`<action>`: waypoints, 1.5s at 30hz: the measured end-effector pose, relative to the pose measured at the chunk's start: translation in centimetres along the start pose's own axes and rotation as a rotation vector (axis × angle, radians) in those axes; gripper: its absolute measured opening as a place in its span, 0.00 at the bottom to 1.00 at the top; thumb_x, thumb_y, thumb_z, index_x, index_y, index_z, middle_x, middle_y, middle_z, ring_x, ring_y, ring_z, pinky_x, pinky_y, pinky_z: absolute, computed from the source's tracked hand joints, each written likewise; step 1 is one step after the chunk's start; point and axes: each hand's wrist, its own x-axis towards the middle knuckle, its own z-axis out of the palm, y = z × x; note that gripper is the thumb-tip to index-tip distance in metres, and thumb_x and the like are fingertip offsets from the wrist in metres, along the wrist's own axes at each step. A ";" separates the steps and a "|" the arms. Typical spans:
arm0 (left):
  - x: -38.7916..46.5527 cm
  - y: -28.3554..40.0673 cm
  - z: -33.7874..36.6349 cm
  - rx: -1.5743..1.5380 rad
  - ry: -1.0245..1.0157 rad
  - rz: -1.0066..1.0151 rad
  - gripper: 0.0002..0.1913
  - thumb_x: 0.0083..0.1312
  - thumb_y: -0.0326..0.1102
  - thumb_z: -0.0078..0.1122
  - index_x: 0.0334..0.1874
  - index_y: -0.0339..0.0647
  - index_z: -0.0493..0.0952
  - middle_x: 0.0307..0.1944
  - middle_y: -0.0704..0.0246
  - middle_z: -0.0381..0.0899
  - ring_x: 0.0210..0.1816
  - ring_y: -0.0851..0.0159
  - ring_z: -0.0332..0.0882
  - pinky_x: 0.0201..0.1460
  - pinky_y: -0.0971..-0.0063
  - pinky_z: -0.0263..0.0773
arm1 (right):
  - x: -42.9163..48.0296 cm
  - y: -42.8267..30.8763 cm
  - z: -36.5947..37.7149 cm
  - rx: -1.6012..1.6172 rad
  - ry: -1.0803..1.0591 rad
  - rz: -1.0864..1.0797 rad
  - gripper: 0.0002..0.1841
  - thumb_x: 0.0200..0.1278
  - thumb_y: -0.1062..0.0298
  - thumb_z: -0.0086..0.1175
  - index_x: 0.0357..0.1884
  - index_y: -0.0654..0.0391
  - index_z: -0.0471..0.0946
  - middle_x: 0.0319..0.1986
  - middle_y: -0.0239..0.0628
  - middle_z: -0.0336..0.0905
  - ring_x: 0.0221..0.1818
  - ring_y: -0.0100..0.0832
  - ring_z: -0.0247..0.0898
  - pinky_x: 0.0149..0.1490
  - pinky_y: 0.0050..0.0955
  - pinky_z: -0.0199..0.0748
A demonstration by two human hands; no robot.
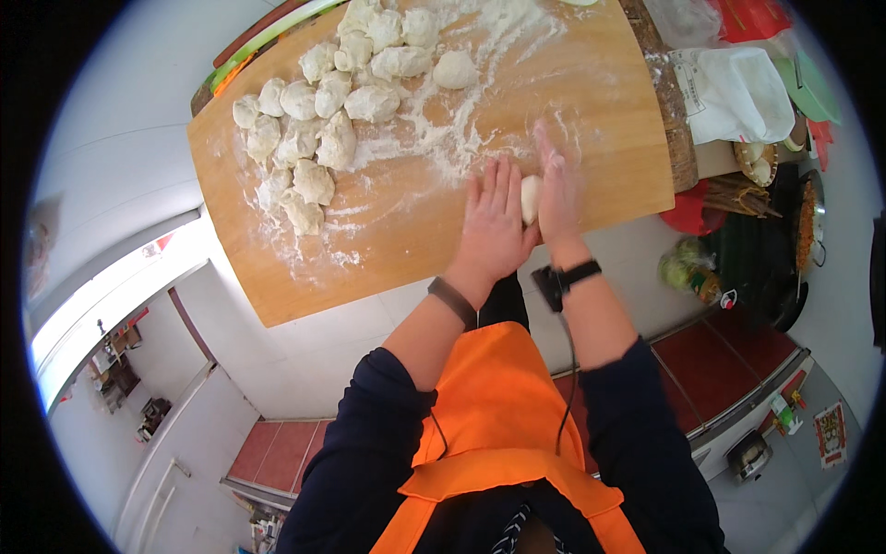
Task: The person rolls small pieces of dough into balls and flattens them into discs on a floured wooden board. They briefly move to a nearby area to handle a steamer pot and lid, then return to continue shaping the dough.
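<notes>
A small pale dough ball (pixel 531 199) is cupped between my two hands near the front edge of a floured wooden board (pixel 401 242). My left hand (pixel 493 215) lies palm down against its left side, fingers pointing away from me. Along its right side stands my right hand (pixel 558 187), turned on edge, its fingers blurred. Part of the ball is hidden by the hands. Farther up the board rests a smooth, rounded dough piece (pixel 455 70). Several rough dough lumps (pixel 334 94) sit clustered at the left, dusted with flour.
Loose flour (pixel 457 131) streaks the board's middle. To the right are a white bag (pixel 734 97), a small basket (pixel 758 163), a red container (pixel 692 210) and a pan of food (pixel 808 221). A green-and-brown edge (pixel 270 45) runs behind the board's far left.
</notes>
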 end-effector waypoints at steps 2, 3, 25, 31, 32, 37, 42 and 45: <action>-0.3 0.1 0.1 0.010 -0.043 0.091 0.45 0.64 0.45 0.62 0.77 0.24 0.57 0.80 0.43 0.53 0.83 0.41 0.45 0.83 0.44 0.37 | -0.2 0.1 0.2 0.382 -0.029 0.133 0.28 0.81 0.58 0.33 0.74 0.64 0.67 0.76 0.52 0.59 0.79 0.51 0.53 0.81 0.53 0.40; -0.4 0.1 0.0 0.039 -0.084 0.143 0.45 0.65 0.47 0.61 0.78 0.23 0.56 0.81 0.44 0.52 0.83 0.40 0.44 0.83 0.44 0.37 | -0.3 0.0 0.2 0.169 -0.066 0.011 0.28 0.82 0.58 0.32 0.74 0.63 0.67 0.77 0.51 0.59 0.79 0.51 0.52 0.81 0.53 0.40; 0.3 -0.8 -1.4 -0.016 -0.117 0.090 0.45 0.59 0.44 0.65 0.76 0.26 0.61 0.79 0.47 0.57 0.82 0.42 0.48 0.83 0.44 0.39 | 0.7 -0.1 1.2 0.259 -0.033 0.153 0.29 0.79 0.57 0.36 0.74 0.61 0.67 0.75 0.53 0.63 0.79 0.55 0.51 0.81 0.55 0.39; -0.4 -1.6 -1.9 -0.023 -0.040 0.044 0.41 0.61 0.39 0.61 0.75 0.22 0.60 0.80 0.43 0.54 0.82 0.41 0.47 0.83 0.44 0.41 | 1.2 -0.5 1.1 -0.412 -0.106 -0.217 0.28 0.79 0.58 0.37 0.75 0.62 0.66 0.75 0.53 0.62 0.79 0.55 0.52 0.81 0.50 0.42; -0.4 -1.6 -1.9 0.002 -0.077 0.001 0.42 0.63 0.40 0.60 0.76 0.23 0.58 0.80 0.43 0.53 0.82 0.41 0.45 0.83 0.44 0.40 | 1.5 -0.5 0.9 -0.392 -0.047 -0.186 0.29 0.80 0.58 0.36 0.75 0.62 0.66 0.75 0.53 0.62 0.79 0.54 0.52 0.81 0.50 0.41; -0.9 -0.5 -1.6 -0.129 -0.102 0.012 0.40 0.65 0.39 0.58 0.75 0.21 0.59 0.80 0.44 0.54 0.82 0.42 0.47 0.83 0.45 0.41 | -0.3 -1.6 0.8 -0.116 -0.102 -0.073 0.30 0.82 0.56 0.30 0.77 0.63 0.63 0.77 0.52 0.59 0.81 0.50 0.50 0.81 0.49 0.41; -1.2 -2.0 -2.8 -0.027 -0.187 0.071 0.42 0.66 0.41 0.58 0.77 0.22 0.54 0.80 0.41 0.51 0.82 0.39 0.44 0.83 0.45 0.40 | 0.2 -2.0 1.8 -0.457 -0.178 -0.202 0.32 0.83 0.53 0.28 0.78 0.63 0.61 0.77 0.52 0.58 0.81 0.48 0.49 0.82 0.49 0.41; -1.0 -2.1 -2.6 -0.013 -0.070 -0.015 0.43 0.65 0.42 0.58 0.79 0.26 0.55 0.80 0.42 0.51 0.82 0.39 0.44 0.83 0.45 0.39 | 1.7 -1.9 2.3 -0.320 0.044 -0.120 0.31 0.83 0.53 0.29 0.78 0.62 0.61 0.77 0.52 0.58 0.82 0.49 0.48 0.82 0.50 0.39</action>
